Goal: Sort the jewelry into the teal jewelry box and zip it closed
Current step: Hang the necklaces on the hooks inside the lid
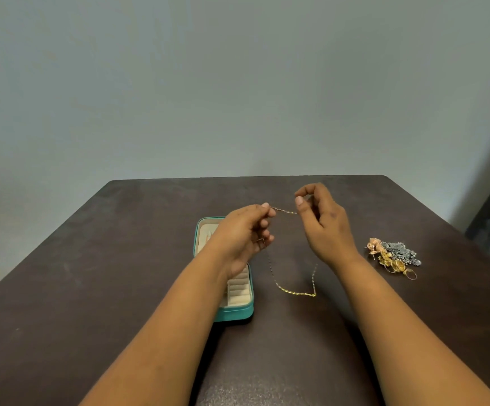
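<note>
Head view: two hands raised over one dark bench (120, 259). Left hand (245, 230) pinches one end of one thin gold chain (293, 292) between thumb and forefinger; right hand (322, 221) pinches the other end the same way. A short span runs between the hands; the rest hangs in a loop, and whether its low point touches the bench cannot be told. One teal jewelry box (235, 313) lies open under the left wrist, cream ring rolls showing. One heap of jewelry (393, 256), well apart to the right: gold, rose-gold and grey pieces, too tangled to count.
</note>
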